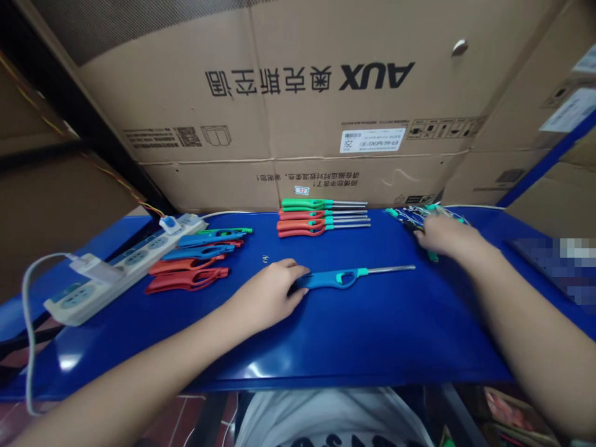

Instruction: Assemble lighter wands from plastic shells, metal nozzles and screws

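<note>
My left hand (pixel 274 292) is closed around the handle end of a blue long-nosed lighter (pixel 326 279), whose metal tube points right above the blue table. At the back right, my right hand (pixel 444 234) is closed, fingers down, at a pile of small teal parts with thin wires (pixel 426 211). Something dark shows under its fingertips, too covered to name. Behind the blue lighter lie several assembled lighters: a green one (pixel 302 203) and red ones (pixel 300 227) with metal tubes. To the left, blue handles (pixel 198 251) and red handles (pixel 189 279) without tubes lie in a row.
A white power strip (pixel 135 261) with plugs and a white cable runs along the left side. Tiny metal pieces (pixel 265 258) lie mid-table. Cardboard (pixel 302 136) walls the back. The table's front edge (pixel 326 382) is close to my lap.
</note>
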`<move>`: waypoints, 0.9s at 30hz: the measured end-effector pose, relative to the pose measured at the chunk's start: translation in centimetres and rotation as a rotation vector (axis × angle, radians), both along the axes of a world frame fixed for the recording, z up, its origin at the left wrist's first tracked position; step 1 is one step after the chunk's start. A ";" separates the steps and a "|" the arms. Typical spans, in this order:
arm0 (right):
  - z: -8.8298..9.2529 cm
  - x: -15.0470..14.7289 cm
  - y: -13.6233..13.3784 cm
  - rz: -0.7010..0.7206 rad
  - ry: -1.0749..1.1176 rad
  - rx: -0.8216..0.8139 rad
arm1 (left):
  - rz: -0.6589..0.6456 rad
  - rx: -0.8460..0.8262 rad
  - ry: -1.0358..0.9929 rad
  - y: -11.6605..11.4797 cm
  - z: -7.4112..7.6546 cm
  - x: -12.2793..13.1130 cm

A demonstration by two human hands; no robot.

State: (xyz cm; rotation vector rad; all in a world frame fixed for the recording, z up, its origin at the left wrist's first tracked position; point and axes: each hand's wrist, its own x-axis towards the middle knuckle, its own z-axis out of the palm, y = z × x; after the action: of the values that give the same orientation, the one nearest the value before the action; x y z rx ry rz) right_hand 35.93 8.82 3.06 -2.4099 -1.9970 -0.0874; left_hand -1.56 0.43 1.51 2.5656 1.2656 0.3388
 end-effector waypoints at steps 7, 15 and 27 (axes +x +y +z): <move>3.4 -4.3 -2.8 0.119 0.331 0.699 | -0.062 0.230 -0.011 -2.3 1.2 1.0; 0.6 -15.2 -4.3 0.696 0.754 0.581 | -0.268 0.063 -0.167 -3.1 0.5 1.6; -0.2 -20.1 -3.1 0.900 0.797 0.486 | -0.274 0.165 -0.018 -2.6 -0.1 1.5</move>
State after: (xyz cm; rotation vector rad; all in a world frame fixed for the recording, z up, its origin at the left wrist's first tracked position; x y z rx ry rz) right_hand 15.84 5.72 2.84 -0.8878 -2.0555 0.3027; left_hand -0.01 -2.17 1.40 2.8210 0.8958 0.4227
